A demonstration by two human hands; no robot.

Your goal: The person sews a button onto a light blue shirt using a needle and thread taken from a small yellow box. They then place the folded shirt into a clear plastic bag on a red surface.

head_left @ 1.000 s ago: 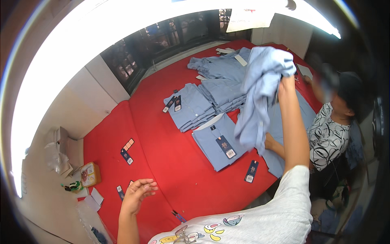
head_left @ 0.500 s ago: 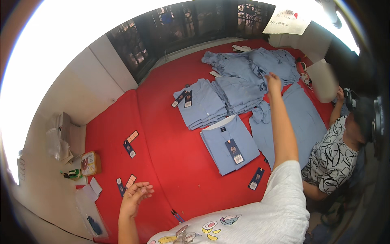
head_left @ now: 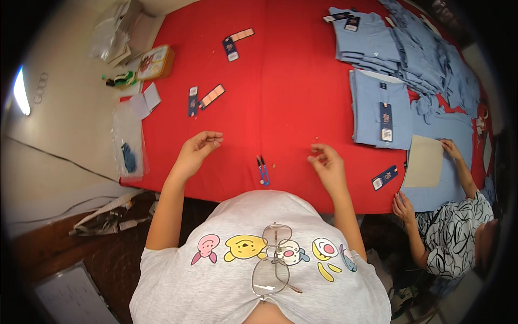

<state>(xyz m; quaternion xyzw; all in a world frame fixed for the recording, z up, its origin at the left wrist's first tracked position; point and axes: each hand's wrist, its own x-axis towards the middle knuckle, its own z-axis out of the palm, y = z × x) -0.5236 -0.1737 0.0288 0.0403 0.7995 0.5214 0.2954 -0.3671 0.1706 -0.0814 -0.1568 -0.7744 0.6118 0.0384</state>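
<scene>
My left hand (head_left: 199, 150) hovers over the red cloth with its fingers loosely bent and apart; nothing shows in it. My right hand (head_left: 328, 163) is raised across from it, fingers half curled and parted, also holding nothing. Between the two hands lie small blue-handled thread snips (head_left: 263, 170). Beyond my left hand are a dark blue hang tag (head_left: 193, 101) and a strip of peach stickers (head_left: 212, 96). To the right of my right hand rests a single hang tag (head_left: 384, 178). A folded light blue shirt (head_left: 369, 113) with a hang tag (head_left: 386, 122) on it lies farther back.
Stacks of folded blue shirts (head_left: 367, 46) fill the far right of the red-covered table (head_left: 302, 70). At right, a co-worker's hand (head_left: 452, 148) holds a pale card sheet (head_left: 424, 162) on a spread shirt. A yellow-rimmed box (head_left: 154, 63) and plastic bag (head_left: 128, 146) stand left.
My right hand has drawn back from the far shirt stacks to in front of me. My view has tilted down. The co-worker's pale sheet has come down onto the spread shirt.
</scene>
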